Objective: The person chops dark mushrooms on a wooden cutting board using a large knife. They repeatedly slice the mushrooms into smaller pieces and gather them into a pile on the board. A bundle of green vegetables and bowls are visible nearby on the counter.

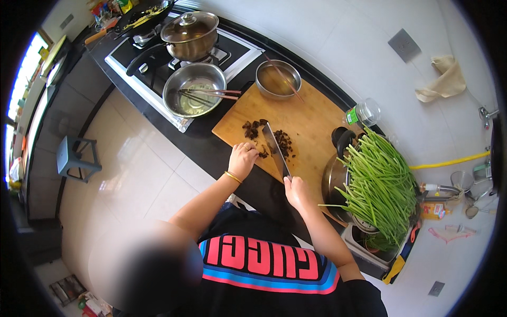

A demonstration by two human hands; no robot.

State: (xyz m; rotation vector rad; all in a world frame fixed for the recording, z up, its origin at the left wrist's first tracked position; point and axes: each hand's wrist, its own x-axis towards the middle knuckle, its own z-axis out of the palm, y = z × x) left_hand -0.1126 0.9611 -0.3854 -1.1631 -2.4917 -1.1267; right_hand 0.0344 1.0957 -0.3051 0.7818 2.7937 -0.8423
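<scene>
My right hand (296,191) grips the handle of a kitchen knife (275,148), whose blade lies across the near part of a wooden cutting board (311,119). Just left of the blade, my left hand (243,158), with a gold bangle at the wrist, has its fingers curled down on a few dark pieces (262,154). More chopped dark pieces lie right of the blade in one pile (283,141) and further back in another pile (253,129).
Behind the board stand a small steel bowl of brownish liquid (278,78) and a larger steel bowl with chopsticks (194,91). A lidded pot (190,34) sits on the stove (153,63). Long green stalks (383,185) fill a metal pot on the right, by a green-labelled bottle (363,112).
</scene>
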